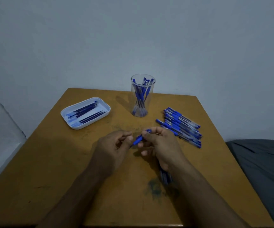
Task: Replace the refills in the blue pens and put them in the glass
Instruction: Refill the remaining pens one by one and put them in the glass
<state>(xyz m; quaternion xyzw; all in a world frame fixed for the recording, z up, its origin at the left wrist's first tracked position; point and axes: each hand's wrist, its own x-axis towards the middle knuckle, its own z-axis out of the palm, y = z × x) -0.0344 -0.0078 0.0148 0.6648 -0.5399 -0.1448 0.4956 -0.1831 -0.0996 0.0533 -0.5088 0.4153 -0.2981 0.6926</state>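
Observation:
My right hand [161,145] grips a blue pen [139,138] by its blue grip section, above the middle of the wooden table [67,170]. More pen parts [165,176] stick out below that palm. My left hand [112,147] is curled, its fingertips at the pen's lower tip; whether it pinches the tip I cannot tell. A clear glass [142,96] stands at the back of the table with several blue pens upright in it. To its right lies a pile of several blue pens [180,125]. A white tray [85,115] at the left holds several dark refills.
A pale wall rises right behind the table's far edge. Grey fabric [261,165] lies off the table's right side. A dark ink stain [156,188] marks the wood near my right wrist.

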